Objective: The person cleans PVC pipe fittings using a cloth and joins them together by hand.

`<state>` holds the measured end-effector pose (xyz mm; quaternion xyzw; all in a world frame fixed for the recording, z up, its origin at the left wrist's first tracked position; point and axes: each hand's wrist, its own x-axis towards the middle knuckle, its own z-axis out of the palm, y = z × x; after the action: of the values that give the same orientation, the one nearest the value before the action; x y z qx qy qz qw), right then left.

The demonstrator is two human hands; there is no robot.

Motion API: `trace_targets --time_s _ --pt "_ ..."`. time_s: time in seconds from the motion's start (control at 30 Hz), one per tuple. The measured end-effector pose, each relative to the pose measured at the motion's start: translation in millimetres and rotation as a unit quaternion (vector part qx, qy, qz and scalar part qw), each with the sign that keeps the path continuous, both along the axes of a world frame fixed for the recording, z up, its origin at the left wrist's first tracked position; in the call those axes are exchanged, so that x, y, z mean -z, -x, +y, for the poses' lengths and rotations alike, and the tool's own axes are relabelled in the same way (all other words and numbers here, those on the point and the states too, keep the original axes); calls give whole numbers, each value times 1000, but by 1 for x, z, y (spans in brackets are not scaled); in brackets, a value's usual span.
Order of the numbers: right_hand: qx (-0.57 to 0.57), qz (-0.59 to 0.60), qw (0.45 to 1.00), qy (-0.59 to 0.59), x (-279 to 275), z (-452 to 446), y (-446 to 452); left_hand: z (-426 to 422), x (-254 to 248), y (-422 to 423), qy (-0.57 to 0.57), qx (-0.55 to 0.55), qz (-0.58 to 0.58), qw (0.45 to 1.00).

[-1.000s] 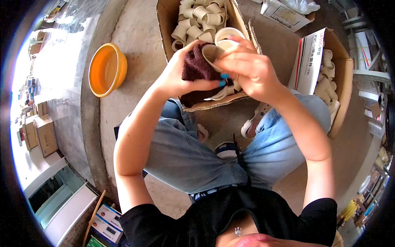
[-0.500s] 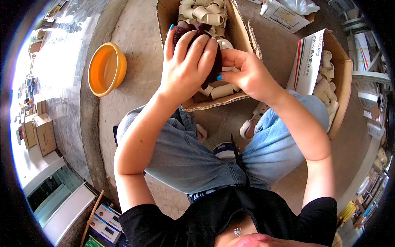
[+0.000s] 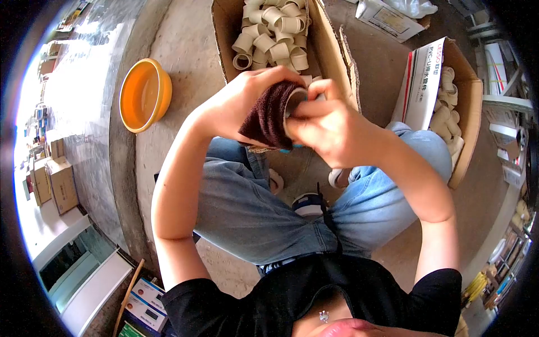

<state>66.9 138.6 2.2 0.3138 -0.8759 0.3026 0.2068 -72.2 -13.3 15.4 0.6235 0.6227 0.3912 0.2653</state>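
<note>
I've got the left hand (image 3: 238,100) curled round cloth (image 3: 265,117) and pipe (image 3: 295,101), right hand (image 3: 343,130) pinching the open end, presumably so neither slips.

Yellow-orange basin (image 3: 164,94) set on concrete floor (image 3: 188,33), left. Cardboard cartons (image 3: 62,184) grouped far left. Plastic bag (image 3: 414,7) placed on or in white box (image 3: 383,21), top right. Thin stick (image 3: 128,297) seen beside blue-and-white boxes (image 3: 145,310), lower left.

The crumpled fabric cloth (image 3: 268,115) was dark maroon-brown, the curved plastic pipe fittings (image 3: 264,42) pale cream, the round plastic basin (image 3: 165,94) orange, the denim jeans (image 3: 241,208) faded blue, and the short-sleeved shirt (image 3: 247,306) plain black.
</note>
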Motion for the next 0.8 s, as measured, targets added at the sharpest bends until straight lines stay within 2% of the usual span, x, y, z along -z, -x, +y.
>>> trace_targets --time_s 0.03,0.07,0.13,0.17,0.27,0.3,0.33,0.37,0.4,0.43,0.47,0.53,0.63,0.73,0.8 --pt "-16 37 999 -28 -1 -1 0 -1 1 5 19 43 -22 999" --pt "-19 81 995 -56 5 -6 -1 -3 0 7 87 75 -78 990" --pt "-5 128 990 -59 5 -13 -5 -4 6 8 65 123 -69 988" --pt "-11 142 983 -117 6 -10 -7 -3 5 7 74 124 -71 987" --pt "1 82 992 -98 4 3 -1 -5 13 4 63 45 -114 990" --pt "20 65 987 -144 1 12 1 -7 18 2 32 -20 -68 997" --pt "52 7 992 -115 -7 19 3 -6 18 1 -2 -62 -40 997" --pt "63 -92 994 2 -18 23 4 -5 16 -2 -15 -109 -43 993" --pt "73 -188 972 119 -26 25 5 -4 12 -7 -28 -157 -45 986" --pt "10 -285 909 303 -26 29 8 -4 6 -11 -20 -184 -54 981" --pt "-32 -372 801 468 -36 33 8 -4 2 -14 -23 -192 -31 981" --pt "-95 -375 729 565 -33 40 10 -3 -3 -19 -28 -208 13 978" --pt "-100 -421 695 575 -30 40 10 -2 7 -23 -63 -215 33 974" --pt "-103 -426 701 562 -27 39 9 -4 8 -23 -54 -209 8 976" --pt "-27 -369 809 457 -34 34 9 -4 8 -24 -52 -206 -13 977"
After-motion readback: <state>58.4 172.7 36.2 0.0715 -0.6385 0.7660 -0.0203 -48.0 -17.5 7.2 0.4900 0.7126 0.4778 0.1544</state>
